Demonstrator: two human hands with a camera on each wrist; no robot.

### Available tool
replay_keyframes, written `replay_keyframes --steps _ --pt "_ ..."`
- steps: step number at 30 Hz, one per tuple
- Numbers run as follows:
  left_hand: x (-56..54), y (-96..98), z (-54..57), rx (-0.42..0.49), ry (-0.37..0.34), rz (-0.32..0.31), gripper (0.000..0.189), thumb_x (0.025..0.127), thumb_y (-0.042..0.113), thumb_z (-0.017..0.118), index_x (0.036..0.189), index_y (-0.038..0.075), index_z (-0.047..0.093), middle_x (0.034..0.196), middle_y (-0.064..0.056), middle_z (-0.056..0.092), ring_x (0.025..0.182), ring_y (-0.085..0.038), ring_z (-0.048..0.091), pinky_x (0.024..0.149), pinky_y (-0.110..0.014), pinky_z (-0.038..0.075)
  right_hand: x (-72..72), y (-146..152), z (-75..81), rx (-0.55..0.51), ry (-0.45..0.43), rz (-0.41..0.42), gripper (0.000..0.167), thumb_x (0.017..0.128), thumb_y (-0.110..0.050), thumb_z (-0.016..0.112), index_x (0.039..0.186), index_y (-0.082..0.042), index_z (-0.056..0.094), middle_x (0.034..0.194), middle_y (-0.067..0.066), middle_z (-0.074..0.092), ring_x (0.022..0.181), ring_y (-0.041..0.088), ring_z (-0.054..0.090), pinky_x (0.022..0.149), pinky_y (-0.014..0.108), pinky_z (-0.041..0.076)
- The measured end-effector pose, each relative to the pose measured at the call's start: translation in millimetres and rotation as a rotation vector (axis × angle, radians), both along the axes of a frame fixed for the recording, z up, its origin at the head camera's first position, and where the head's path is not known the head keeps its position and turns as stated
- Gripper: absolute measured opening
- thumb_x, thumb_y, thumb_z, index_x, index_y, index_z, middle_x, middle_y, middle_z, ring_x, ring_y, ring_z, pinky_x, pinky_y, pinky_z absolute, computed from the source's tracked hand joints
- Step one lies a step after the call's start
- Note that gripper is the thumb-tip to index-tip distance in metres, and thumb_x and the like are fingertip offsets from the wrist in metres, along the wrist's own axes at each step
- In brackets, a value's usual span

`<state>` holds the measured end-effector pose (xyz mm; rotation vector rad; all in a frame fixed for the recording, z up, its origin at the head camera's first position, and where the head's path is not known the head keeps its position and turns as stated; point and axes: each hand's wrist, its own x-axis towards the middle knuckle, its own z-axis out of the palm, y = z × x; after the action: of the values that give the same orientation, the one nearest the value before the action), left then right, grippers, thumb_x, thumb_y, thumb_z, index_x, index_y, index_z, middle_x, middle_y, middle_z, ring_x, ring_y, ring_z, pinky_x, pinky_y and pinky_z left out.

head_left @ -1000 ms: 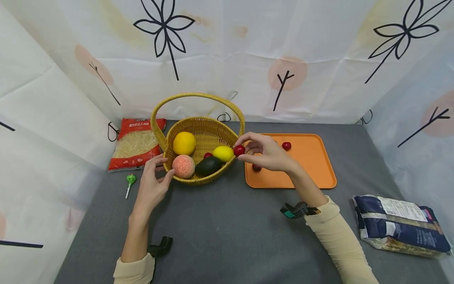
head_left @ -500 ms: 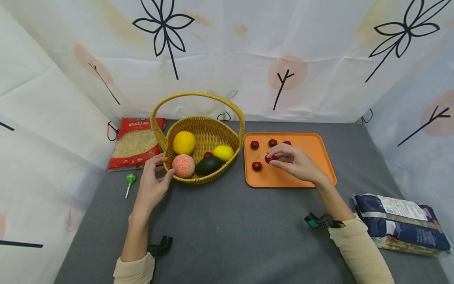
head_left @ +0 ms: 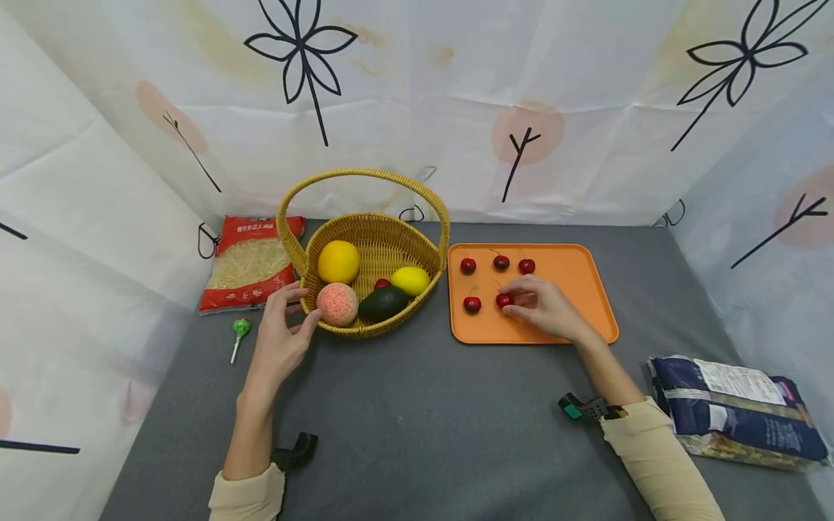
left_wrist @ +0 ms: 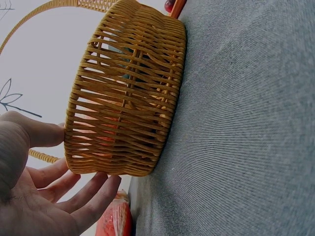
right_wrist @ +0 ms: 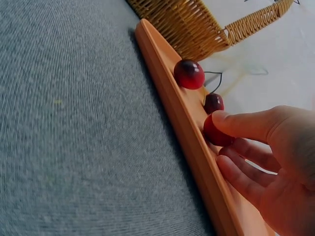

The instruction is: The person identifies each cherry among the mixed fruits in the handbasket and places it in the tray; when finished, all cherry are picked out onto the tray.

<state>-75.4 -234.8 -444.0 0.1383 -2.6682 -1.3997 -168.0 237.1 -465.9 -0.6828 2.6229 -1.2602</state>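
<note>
My right hand (head_left: pixel 544 307) pinches a red cherry (right_wrist: pixel 219 132) between thumb and fingers, low over the orange tray (head_left: pixel 573 318). Several other stemmed cherries (head_left: pixel 472 304) lie on the tray, to the left of this hand and behind it. My left hand (head_left: pixel 280 336) holds the left end of a yellow wicker basket (left_wrist: pixel 125 98), thumb at the rim and fingers against its outer side. Inside the basket sit an orange-yellow round fruit (head_left: pixel 338 262), a speckled pink ball-like fruit (head_left: pixel 337 305), a dark avocado (head_left: pixel 384 304), a lemon (head_left: pixel 410 280) and a partly hidden cherry (head_left: pixel 381 284).
A red bag of pasta (head_left: pixel 250 260) lies behind the basket's left side, with a green lollipop (head_left: pixel 240 330) in front of it. At the far right is a dark blue bag (head_left: pixel 736 412). Patterned white cloth (head_left: pixel 423 123) encloses the grey table (head_left: pixel 404 434).
My right hand has carried the cherry from the basket's right rim to over the tray, then slightly right and down. The left hand and basket have stayed in place.
</note>
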Motion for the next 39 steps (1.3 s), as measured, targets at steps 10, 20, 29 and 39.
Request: replay_keyframes --steps 10,20,29,39 --pt "-0.3 -0.3 0.0 0.003 -0.012 0.000 0.049 0.107 0.015 0.070 0.149 0.000 0.052 0.170 -0.021 0.037 0.137 -0.044 0.056 0.105 -0.066 0.059 -2.6 7.0 -5.8 0.054 -0.007 -0.010 0.035 0.098 -0.012 0.081 0.131 -0.003 0.075 0.117 0.015 0.078 0.103 0.027 0.073 0.088 0.021 0.061" --pt "-0.3 -0.6 -0.4 0.014 -0.015 -0.003 0.049 0.107 0.015 0.070 0.150 0.000 0.051 0.170 -0.020 0.037 0.138 -0.045 0.055 0.106 -0.067 0.059 -2.7 11.4 -2.2 0.015 -0.016 -0.006 0.039 0.098 -0.013 0.082 0.134 -0.002 0.072 0.120 0.018 0.077 0.108 0.033 0.073 0.091 0.026 0.062" --pt "-0.6 -0.3 -0.2 0.016 -0.019 0.000 0.049 0.107 0.015 0.069 0.150 0.000 0.052 0.170 -0.021 0.037 0.138 -0.045 0.055 0.106 -0.066 0.059 4.6 0.0 18.2 -0.088 0.031 0.018 0.034 0.099 -0.009 0.079 0.130 0.001 0.072 0.124 0.020 0.075 0.105 0.023 0.072 0.091 0.015 0.060" --pt "-0.4 -0.3 0.8 0.017 -0.025 0.001 0.049 0.107 0.014 0.070 0.150 -0.001 0.051 0.170 -0.021 0.036 0.138 -0.045 0.055 0.107 -0.066 0.058 13.5 -70.1 55.1 -0.233 0.059 0.216 0.031 0.098 -0.003 0.079 0.127 -0.002 0.072 0.118 0.020 0.075 0.104 0.019 0.072 0.091 0.024 0.063"
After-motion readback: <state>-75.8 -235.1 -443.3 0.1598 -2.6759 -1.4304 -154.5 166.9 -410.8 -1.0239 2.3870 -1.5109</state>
